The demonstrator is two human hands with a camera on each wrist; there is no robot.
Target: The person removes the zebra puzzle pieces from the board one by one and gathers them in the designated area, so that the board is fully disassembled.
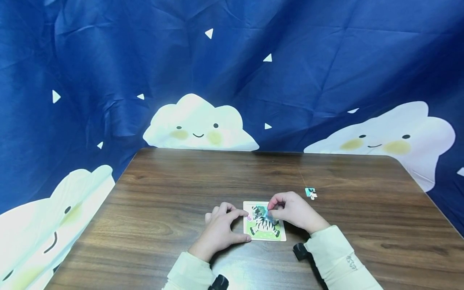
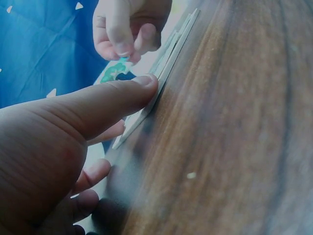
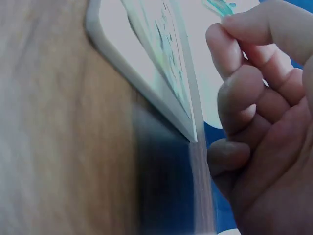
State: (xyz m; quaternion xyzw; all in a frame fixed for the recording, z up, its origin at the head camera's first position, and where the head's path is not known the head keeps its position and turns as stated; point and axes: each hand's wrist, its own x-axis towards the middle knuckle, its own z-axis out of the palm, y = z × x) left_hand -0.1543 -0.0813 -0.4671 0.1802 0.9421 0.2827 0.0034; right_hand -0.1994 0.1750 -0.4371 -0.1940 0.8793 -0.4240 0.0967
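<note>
While the left hand (image 1: 221, 227), its thumb and forefinger spread apart, touches the left side of the zebra puzzle board (image 1: 266, 236) on the wooden table (image 1: 163, 193), the right hand (image 1: 295, 211) pinches what looks like a small puzzle piece (image 3: 221, 7) over the board's upper right part. A loose piece (image 1: 311, 193) lies beyond the board, to its right.

bare left hand (image 1: 220, 230) and bare right hand (image 1: 295, 211) block both sides of the square green-and-white zebra board (image 1: 266, 237); beyond it, the brown wooden table (image 1: 232, 173) gives passage.
</note>
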